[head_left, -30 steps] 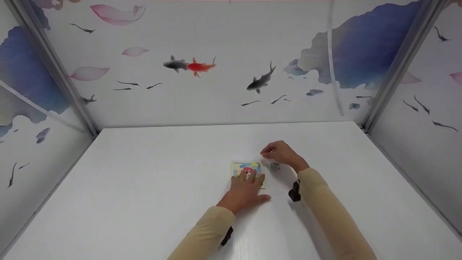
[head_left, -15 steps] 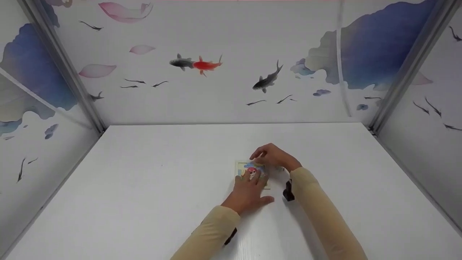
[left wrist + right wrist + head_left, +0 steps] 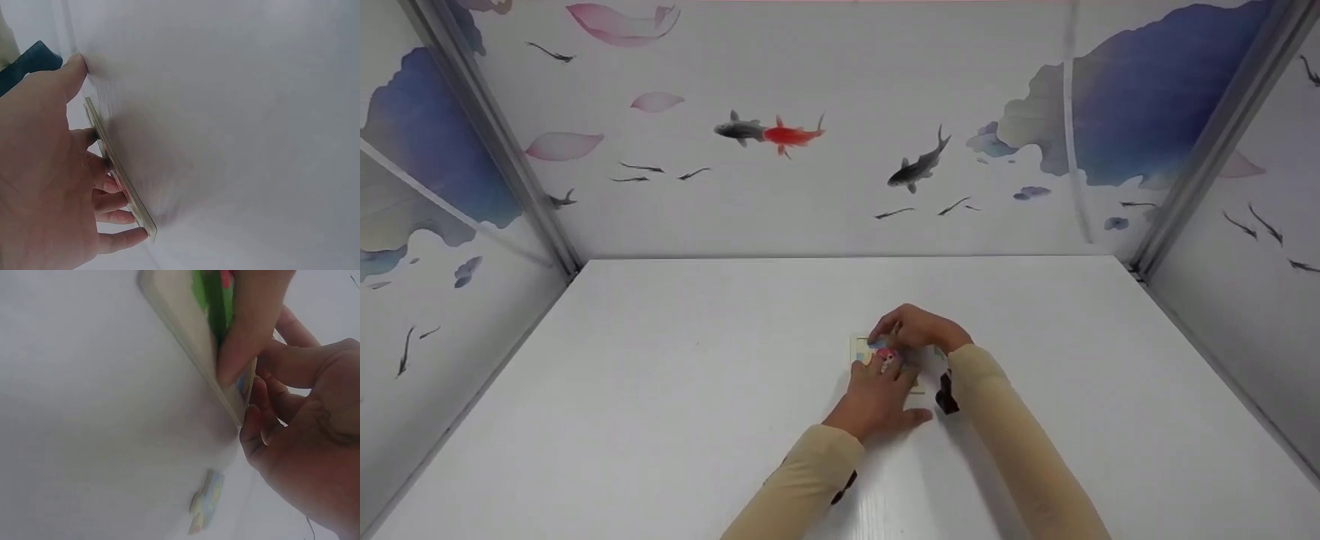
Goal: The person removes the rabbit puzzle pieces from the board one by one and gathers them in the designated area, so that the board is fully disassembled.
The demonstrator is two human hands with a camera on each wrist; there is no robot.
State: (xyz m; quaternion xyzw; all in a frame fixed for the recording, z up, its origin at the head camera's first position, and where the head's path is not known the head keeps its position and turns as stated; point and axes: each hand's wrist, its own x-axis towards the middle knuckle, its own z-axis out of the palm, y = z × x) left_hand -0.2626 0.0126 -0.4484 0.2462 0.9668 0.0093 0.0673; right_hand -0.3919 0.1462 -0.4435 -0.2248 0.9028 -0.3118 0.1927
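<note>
A small square jigsaw puzzle (image 3: 858, 351) in a pale wooden frame lies on the white table, its picture showing a pink-haired figure on blue and green. My left hand (image 3: 876, 397) lies spread over its near part, fingers pressing the face and thumb out to the side. In the left wrist view those fingers reach along the frame's edge (image 3: 126, 183). My right hand (image 3: 919, 328) arches over the far right corner, fingers curled against the frame there, as the right wrist view shows. Much of the picture is hidden under both hands.
One loose jigsaw piece (image 3: 207, 500), light blue and yellow, lies on the table just right of the puzzle. White panels (image 3: 810, 202) printed with fish and petals enclose the table (image 3: 660, 390) at the back and both sides.
My right hand has come down and left from beyond the puzzle's far right corner onto its upper part. The left hand stays on the puzzle. The head view has shifted slightly.
</note>
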